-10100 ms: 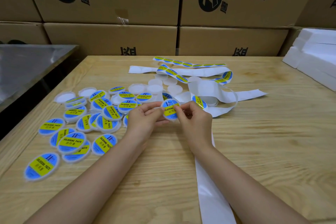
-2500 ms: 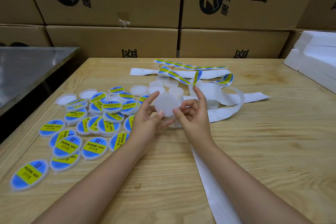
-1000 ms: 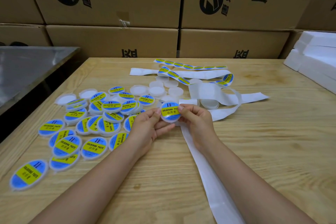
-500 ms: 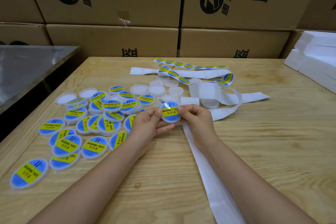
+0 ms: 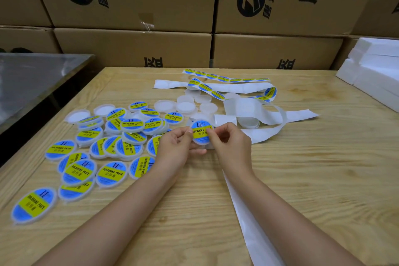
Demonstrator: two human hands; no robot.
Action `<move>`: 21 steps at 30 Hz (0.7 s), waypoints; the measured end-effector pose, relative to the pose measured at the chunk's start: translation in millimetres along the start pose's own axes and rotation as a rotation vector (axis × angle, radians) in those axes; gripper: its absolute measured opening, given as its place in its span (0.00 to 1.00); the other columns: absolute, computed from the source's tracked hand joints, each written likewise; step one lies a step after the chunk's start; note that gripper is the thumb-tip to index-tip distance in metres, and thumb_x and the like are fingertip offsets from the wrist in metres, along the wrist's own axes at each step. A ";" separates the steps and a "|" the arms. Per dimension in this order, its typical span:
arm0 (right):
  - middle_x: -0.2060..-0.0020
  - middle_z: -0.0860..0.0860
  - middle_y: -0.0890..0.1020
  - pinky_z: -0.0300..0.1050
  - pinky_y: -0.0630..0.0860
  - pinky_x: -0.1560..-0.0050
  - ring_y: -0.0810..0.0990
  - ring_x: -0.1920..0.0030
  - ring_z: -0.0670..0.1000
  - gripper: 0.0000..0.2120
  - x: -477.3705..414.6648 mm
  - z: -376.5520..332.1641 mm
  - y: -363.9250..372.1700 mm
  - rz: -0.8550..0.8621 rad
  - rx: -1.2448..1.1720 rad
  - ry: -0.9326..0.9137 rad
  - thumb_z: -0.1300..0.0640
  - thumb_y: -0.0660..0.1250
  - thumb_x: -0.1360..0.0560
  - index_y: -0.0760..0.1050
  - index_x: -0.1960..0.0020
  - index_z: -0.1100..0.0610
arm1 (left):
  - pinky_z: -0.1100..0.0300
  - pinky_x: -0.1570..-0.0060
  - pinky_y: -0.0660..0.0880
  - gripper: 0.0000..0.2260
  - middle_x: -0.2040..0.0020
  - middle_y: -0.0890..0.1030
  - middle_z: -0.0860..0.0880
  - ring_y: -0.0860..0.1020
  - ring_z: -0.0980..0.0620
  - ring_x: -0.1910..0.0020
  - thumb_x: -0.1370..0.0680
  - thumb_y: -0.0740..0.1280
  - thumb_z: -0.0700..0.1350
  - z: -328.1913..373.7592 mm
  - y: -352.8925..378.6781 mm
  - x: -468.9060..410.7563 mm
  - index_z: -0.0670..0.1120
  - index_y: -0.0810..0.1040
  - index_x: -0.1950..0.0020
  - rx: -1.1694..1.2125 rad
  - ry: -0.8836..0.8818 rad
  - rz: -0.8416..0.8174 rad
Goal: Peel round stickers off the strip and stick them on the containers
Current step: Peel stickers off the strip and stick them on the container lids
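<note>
A small round white container point(image 5: 200, 134) with a blue and yellow sticker on its top is held over the middle of the wooden table point(image 5: 302, 168). My left hand point(image 5: 177, 147) grips its left side, thumb on the sticker. My right hand point(image 5: 231, 142) pinches its right edge, fingertips pressing the sticker. The sticker strip point(image 5: 226, 79) with several unpeeled stickers lies at the far middle of the table. Its bare white backing point(image 5: 248, 211) trails towards me under my right forearm.
Several labelled containers point(image 5: 112, 147) are heaped to the left. Unlabelled white containers point(image 5: 185, 106) sit beyond my hands. Cardboard boxes point(image 5: 133, 47) wall the far edge. White foam blocks point(image 5: 377, 71) stand at the right, a metal table point(image 5: 32, 75) at the left.
A plain white container was held up 2.5 s ago; it now carries a sticker. Over the last second both hands stay on it, pressing the sticker, with only slight finger shifts.
</note>
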State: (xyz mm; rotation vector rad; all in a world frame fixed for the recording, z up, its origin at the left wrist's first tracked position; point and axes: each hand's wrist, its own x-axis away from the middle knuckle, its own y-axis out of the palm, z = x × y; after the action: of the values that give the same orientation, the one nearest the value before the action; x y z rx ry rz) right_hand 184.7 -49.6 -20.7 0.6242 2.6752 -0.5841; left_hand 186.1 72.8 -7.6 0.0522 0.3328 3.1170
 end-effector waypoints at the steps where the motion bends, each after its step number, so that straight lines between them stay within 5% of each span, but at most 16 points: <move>1: 0.71 0.42 0.78 0.35 0.72 0.62 0.77 0.66 0.42 0.10 0.4 -0.7 -0.6 0.013 0.004 -0.016 0.53 0.73 0.30 0.73 0.65 0.50 | 0.60 0.65 0.79 0.08 0.66 0.83 0.46 0.81 0.52 0.71 0.19 0.59 0.39 0.4 0.9 0.4 0.37 0.76 0.51 0.025 -0.001 0.005; 7: 0.75 0.43 0.76 0.37 0.67 0.66 0.75 0.70 0.41 0.09 3.9 -1.4 -0.6 0.045 -0.039 -0.073 0.55 0.73 0.29 0.75 0.52 0.52 | 0.65 0.74 0.76 0.08 0.67 0.82 0.45 0.81 0.53 0.72 0.20 0.60 0.38 3.7 3.1 2.6 0.37 0.76 0.55 0.148 -0.020 0.001; 10: 0.75 0.47 0.78 0.31 0.69 0.65 0.75 0.72 0.42 0.33 2.9 0.9 -1.8 0.028 -0.127 -0.017 0.56 0.72 0.29 0.62 0.29 0.47 | 0.65 0.76 0.75 0.07 0.68 0.83 0.47 0.82 0.54 0.71 0.20 0.60 0.38 4.4 3.1 3.3 0.37 0.76 0.54 0.182 -0.049 -0.007; 14: 0.76 0.40 0.75 0.32 0.66 0.68 0.72 0.73 0.41 0.03 1.5 5.1 2.3 0.028 -0.099 -0.040 0.55 0.69 0.26 0.77 0.56 0.47 | 0.64 0.74 0.77 0.07 0.65 0.84 0.46 0.82 0.52 0.68 0.20 0.59 0.37 6.6 2.8 5.7 0.38 0.76 0.53 0.173 -0.034 -0.077; 17: 0.77 0.42 0.74 0.33 0.66 0.71 0.71 0.74 0.42 0.13 -2.2 10.0 1.6 0.093 -0.141 0.020 0.50 0.69 0.27 0.70 0.66 0.50 | 0.62 0.71 0.78 0.08 0.64 0.84 0.46 0.83 0.51 0.67 0.20 0.59 0.38 5.5 5.5 11.7 0.40 0.77 0.53 0.091 0.006 -0.146; 21: 0.76 0.42 0.73 0.42 0.69 0.68 0.70 0.73 0.42 0.20 -2.5 8.2 3.1 0.078 -0.098 0.115 0.38 0.72 0.35 0.67 0.64 0.51 | 0.62 0.69 0.79 0.06 0.66 0.82 0.47 0.82 0.53 0.69 0.20 0.59 0.37 3.3 7.4 13.0 0.38 0.76 0.50 0.036 0.021 -0.147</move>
State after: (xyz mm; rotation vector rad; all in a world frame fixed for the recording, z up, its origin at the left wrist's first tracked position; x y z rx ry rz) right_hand 190.1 -51.6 -27.7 0.7518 2.7518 -0.4045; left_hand 173.2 66.4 -2.4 -0.0054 0.3755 2.9678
